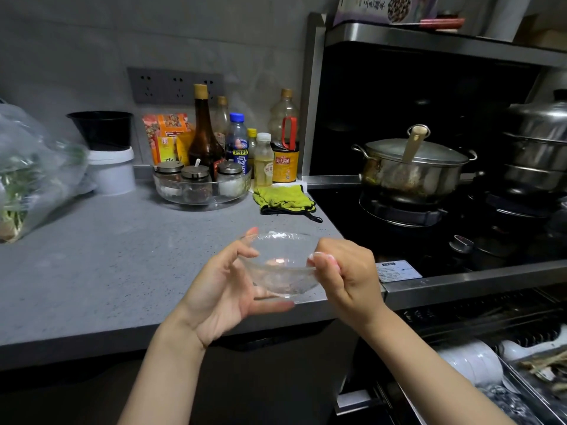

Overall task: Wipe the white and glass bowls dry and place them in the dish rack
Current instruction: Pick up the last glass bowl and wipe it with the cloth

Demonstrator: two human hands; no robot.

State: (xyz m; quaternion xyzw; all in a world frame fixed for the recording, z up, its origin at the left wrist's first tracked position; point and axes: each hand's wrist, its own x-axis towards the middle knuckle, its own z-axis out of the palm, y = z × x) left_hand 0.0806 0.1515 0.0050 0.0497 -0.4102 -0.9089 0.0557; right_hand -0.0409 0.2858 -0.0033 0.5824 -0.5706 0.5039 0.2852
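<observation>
A clear glass bowl (280,265) is held in the air above the front edge of the grey counter (107,265). My left hand (224,289) cups it from the left and below, thumb on the rim and fingers under the base. My right hand (346,271) pinches the bowl's right rim with curled fingers. White bowls (472,360) lie stacked in the pulled-out dish rack drawer (521,394) at the lower right. A yellow-green cloth (283,199) lies folded on the counter behind the bowl. No cloth is in either hand.
Sauce bottles (205,139) and a glass tray of spice jars (202,185) stand at the counter's back. A plastic bag of greens (27,176) sits far left. On the stove to the right are a lidded steel pot (414,170) and a steamer (540,142).
</observation>
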